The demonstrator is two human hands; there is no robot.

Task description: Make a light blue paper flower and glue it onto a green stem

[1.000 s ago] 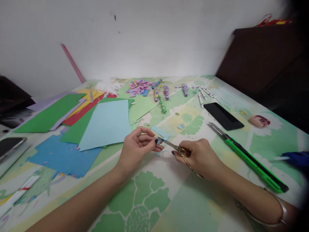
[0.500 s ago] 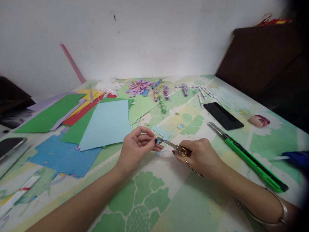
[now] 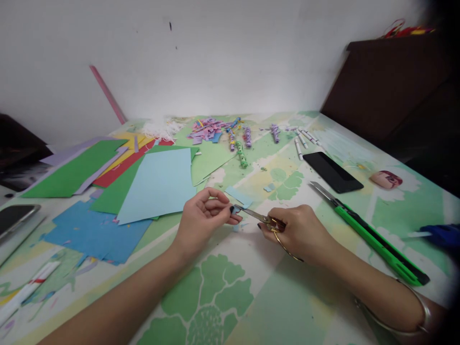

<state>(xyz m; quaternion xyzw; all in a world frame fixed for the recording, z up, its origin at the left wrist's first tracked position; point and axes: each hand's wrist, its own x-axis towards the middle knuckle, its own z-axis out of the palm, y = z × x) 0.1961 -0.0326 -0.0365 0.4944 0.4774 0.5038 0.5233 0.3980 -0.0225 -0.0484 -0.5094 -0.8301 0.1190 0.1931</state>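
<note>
Between the thumb and fingers of my left hand is a small light blue paper piece, pinched at its edge. My right hand is closed round the gold handles of a pair of scissors. The blades point left, and their tips meet the small paper piece by my left fingertips. Just behind the blades lies a light blue paper strip on the table. Most of the small piece is hidden by my fingers.
Coloured paper sheets cover the left side. Paper scraps and rolled paper tubes lie at the back. On the right are a black phone, a green utility knife, white markers and a blue tool.
Almost nothing differs. The scissors and my right hand have shifted very slightly at the small paper piece, while my left hand keeps its pinch.
</note>
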